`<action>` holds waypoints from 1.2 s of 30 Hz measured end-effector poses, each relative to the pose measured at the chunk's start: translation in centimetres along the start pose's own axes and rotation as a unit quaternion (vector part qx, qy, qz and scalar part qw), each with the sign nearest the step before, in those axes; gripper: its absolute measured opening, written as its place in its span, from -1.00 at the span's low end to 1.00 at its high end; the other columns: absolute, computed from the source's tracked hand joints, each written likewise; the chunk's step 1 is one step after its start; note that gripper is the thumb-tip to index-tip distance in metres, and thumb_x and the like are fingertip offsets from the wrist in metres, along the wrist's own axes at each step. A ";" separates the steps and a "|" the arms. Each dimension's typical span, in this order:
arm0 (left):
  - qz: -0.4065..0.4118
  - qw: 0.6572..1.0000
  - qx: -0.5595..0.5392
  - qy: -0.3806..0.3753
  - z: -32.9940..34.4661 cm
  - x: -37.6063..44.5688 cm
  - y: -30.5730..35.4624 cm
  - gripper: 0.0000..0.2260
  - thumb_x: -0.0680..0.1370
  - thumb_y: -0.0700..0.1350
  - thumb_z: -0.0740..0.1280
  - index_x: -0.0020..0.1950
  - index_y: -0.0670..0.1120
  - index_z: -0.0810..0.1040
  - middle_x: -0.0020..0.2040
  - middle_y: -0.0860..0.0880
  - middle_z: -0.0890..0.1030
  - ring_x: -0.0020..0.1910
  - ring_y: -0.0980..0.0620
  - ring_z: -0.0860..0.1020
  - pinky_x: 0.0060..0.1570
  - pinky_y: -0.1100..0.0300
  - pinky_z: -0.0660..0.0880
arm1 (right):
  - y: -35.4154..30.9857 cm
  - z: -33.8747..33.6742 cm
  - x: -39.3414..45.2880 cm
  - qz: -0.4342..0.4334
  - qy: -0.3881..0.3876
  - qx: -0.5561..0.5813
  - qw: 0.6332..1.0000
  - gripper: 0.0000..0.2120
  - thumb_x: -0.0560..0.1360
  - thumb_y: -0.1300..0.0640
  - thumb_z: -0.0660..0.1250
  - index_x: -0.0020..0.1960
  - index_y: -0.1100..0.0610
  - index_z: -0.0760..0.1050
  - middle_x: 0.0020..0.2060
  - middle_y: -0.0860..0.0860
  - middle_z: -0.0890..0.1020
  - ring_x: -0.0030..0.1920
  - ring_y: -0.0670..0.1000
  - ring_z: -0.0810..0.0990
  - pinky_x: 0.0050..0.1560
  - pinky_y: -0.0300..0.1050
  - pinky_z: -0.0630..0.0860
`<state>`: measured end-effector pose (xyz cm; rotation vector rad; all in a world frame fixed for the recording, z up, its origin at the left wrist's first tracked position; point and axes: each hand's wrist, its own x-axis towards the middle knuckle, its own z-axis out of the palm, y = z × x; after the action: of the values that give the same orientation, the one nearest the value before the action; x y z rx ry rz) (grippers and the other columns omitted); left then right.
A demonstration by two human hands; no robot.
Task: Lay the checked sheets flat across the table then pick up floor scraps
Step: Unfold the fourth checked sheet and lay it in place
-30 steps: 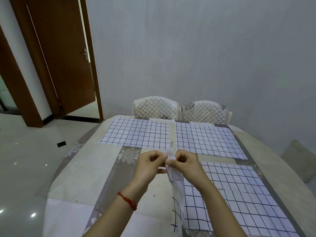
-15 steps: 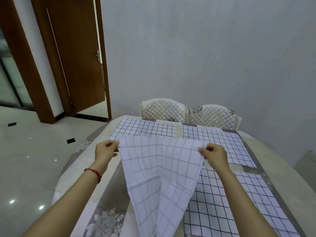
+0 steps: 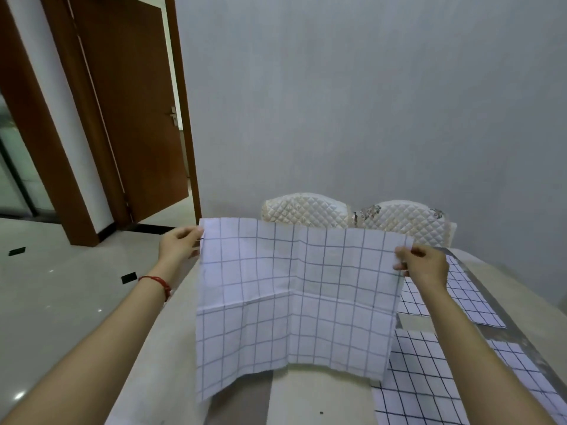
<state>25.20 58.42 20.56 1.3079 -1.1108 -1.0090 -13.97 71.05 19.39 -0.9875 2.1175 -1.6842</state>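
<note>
A white checked sheet [image 3: 294, 296] hangs fully unfolded in the air above the table [image 3: 171, 357], crease lines crossing its middle. My left hand [image 3: 179, 245] pinches its upper left corner. My right hand [image 3: 425, 266] pinches its upper right corner. Two more checked sheets lie flat on the table at the right, one [image 3: 460, 289] farther away and one [image 3: 429, 381] nearer. The held sheet hides the far left part of the table. Two small dark scraps [image 3: 129, 277] [image 3: 17, 251] lie on the pale floor at the left.
Two quilted cream chairs [image 3: 303, 210] [image 3: 405, 217] stand behind the table against the grey wall. A brown door [image 3: 135, 118] stands open at the left. The glossy tiled floor [image 3: 61, 302] stretches along the table's left side.
My hands moved apart and upward, and the sheet went from half folded and sagging to fully spread and taut along its top edge. The view tilted up.
</note>
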 end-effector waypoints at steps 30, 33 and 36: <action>-0.125 0.970 0.163 -0.129 -13.6 -7.5 -23.6 -0.92 0.47 -0.37 0.32 -0.18 -0.25 0.57 -0.14 -0.19 0.57 -0.28 0.00 0.56 -0.40 0.47 0.51 | 17.7 1.5 -18.7 0.218 -0.087 -0.015 0.972 -0.66 0.36 0.58 0.16 -0.20 0.20 0.56 -0.09 0.14 0.57 -0.09 0.15 0.52 -0.44 -0.46 0.49; -0.165 0.962 0.176 -0.129 -13.2 -8.5 -24.6 -0.89 0.51 -0.37 0.25 -0.15 -0.29 0.56 -0.19 -0.18 0.55 -0.32 0.03 0.50 -0.45 0.50 0.45 | 18.5 2.2 -19.1 0.247 -0.091 -0.037 0.964 -0.67 0.36 0.56 0.16 -0.21 0.20 0.57 -0.07 0.17 0.59 -0.15 0.14 0.55 -0.42 -0.37 0.52; -0.197 0.962 0.168 -0.088 -12.5 -8.8 -25.5 -0.87 0.55 -0.32 0.19 -0.07 -0.29 0.53 -0.14 -0.20 0.53 -0.30 -0.02 0.43 -0.32 0.38 0.49 | 18.7 2.7 -19.8 0.262 -0.078 -0.067 0.960 -0.66 0.40 0.50 0.12 -0.14 0.20 0.59 -0.13 0.17 0.60 -0.29 0.06 0.53 -0.34 -0.21 0.45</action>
<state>37.03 68.77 -4.66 1.7895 -1.2206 -1.2866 -4.35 83.63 -2.93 -0.4993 2.1581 -1.1786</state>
